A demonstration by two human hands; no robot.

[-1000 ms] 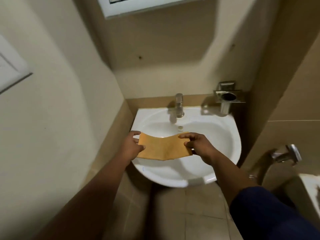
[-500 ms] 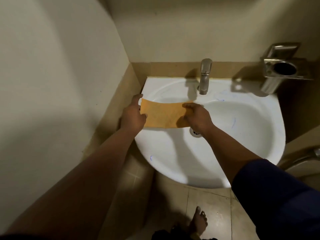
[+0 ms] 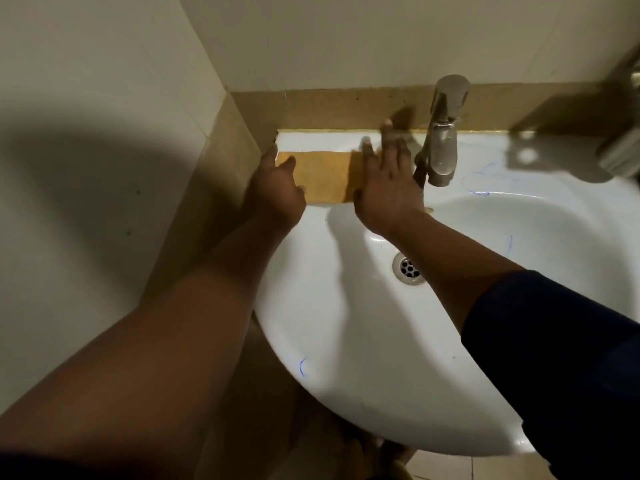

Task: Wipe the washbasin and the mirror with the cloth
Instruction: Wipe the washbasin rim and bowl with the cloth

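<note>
An orange cloth (image 3: pixel 322 174) lies flat on the back left ledge of the white washbasin (image 3: pixel 346 375). My left hand (image 3: pixel 277 192) pinches its left end, thumb on top and fingers along the edge. My right hand (image 3: pixel 388 181) presses on its right end with straight, spread fingers, just left of the tap. Thin blue marks (image 3: pixel 481 192) show on the ledge and bowl. The mirror is out of view.
A steel tap (image 3: pixel 443 133) stands at the back of the basin. The drain (image 3: pixel 408 268) sits in the bowl. A metal holder (image 3: pixel 623 150) is blurred at the right edge. A tiled wall runs close along the basin's left side.
Both hands carried the cloth from above the bowl to the back left ledge and laid it flat. My right hand let go its pinch and now lies flat on it.
</note>
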